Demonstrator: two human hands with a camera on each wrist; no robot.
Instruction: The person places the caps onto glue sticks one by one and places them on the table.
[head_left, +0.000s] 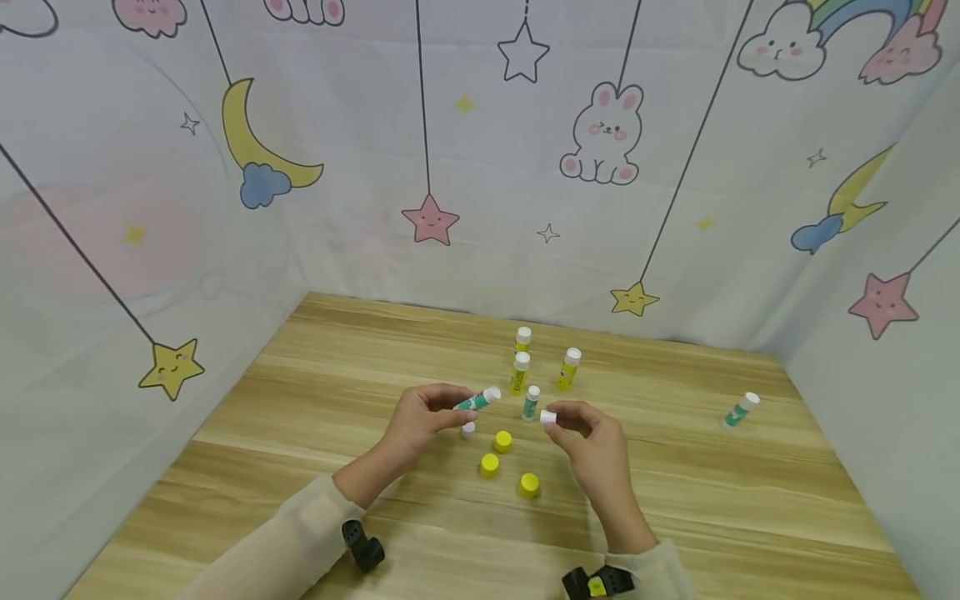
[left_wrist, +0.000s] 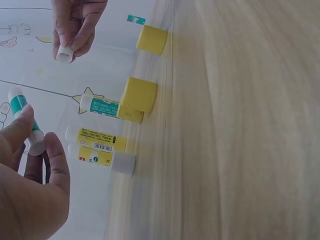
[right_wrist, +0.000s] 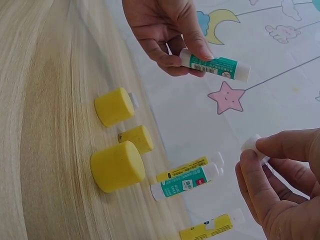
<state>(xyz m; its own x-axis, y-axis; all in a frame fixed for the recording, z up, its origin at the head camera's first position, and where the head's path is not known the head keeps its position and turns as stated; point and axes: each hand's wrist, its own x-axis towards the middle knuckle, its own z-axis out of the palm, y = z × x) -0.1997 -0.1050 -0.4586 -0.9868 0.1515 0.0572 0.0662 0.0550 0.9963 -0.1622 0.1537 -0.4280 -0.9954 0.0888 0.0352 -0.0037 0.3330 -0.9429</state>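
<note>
My left hand (head_left: 420,421) grips a green-and-white glue stick (head_left: 477,401), held tilted above the table with its white end pointing up and to the right. Across from it, my right hand (head_left: 596,442) pinches a small white cap (head_left: 548,417) between thumb and fingers; its hollow opening shows in the left wrist view. The cap and the held glue stick are apart. Between the hands and a little farther back stands another green glue stick (head_left: 531,403). A white cap (head_left: 468,431) sits on the table below my left fingers, partly hidden.
Yellow caps (head_left: 490,465) lie on the wooden table (head_left: 300,467) in front of the hands. Behind them several yellow glue sticks (head_left: 519,375) stand upright with white tops. One more green glue stick (head_left: 741,411) stands far right. A printed curtain (head_left: 360,167) borders the table.
</note>
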